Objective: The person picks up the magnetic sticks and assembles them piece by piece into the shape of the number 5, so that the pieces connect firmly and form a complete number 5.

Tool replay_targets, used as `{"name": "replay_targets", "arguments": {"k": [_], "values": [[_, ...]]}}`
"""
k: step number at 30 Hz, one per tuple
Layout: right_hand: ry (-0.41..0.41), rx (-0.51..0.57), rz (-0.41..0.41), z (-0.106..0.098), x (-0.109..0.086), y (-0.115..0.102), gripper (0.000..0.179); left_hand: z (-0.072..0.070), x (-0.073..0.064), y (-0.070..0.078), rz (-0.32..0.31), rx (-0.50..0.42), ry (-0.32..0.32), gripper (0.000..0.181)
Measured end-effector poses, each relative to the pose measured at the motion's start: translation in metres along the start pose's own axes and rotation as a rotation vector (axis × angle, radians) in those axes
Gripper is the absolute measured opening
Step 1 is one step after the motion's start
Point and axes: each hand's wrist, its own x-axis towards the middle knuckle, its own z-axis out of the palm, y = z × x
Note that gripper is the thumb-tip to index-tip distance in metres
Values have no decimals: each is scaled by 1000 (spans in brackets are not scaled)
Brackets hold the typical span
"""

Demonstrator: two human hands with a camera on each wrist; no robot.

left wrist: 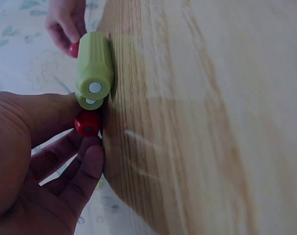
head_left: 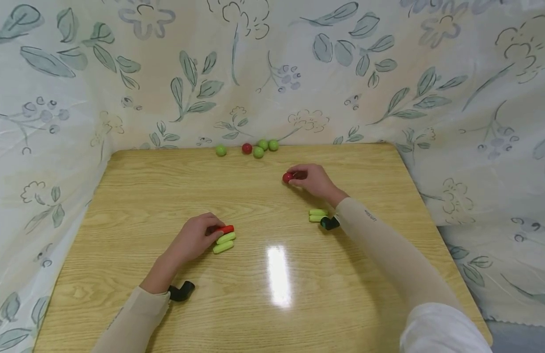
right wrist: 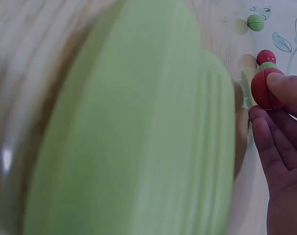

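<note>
My left hand (head_left: 194,239) pinches a small red rod (head_left: 227,229) on the wooden table. Right beside that rod lie two light-green ribbed rods (head_left: 223,246), roughly parallel to it. In the left wrist view the red rod (left wrist: 87,122) sits between thumb and fingers, and pale discs mark the ends of the green rods (left wrist: 94,66). Farther off to the right, my right hand (head_left: 315,182) grips a red ball (head_left: 287,178) between thumb and fingertips. The right wrist view shows a seam around this ball (right wrist: 263,91); whether it touches the tabletop I cannot tell.
Along the table's (head_left: 144,196) back edge sit another red ball (head_left: 247,148) and several green balls (head_left: 221,150). Two more green rods (head_left: 318,213) lie below the right wrist, looming large in that wrist's view. Flowered cloth (head_left: 255,73) hangs behind the table.
</note>
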Motion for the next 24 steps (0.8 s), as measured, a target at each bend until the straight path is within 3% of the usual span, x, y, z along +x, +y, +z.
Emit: {"name": "replay_targets", "arguments": {"k": [24], "values": [[-20,-22,10,7,16,-3,38,-1,3,-2,-9,-5,-35,14]]}}
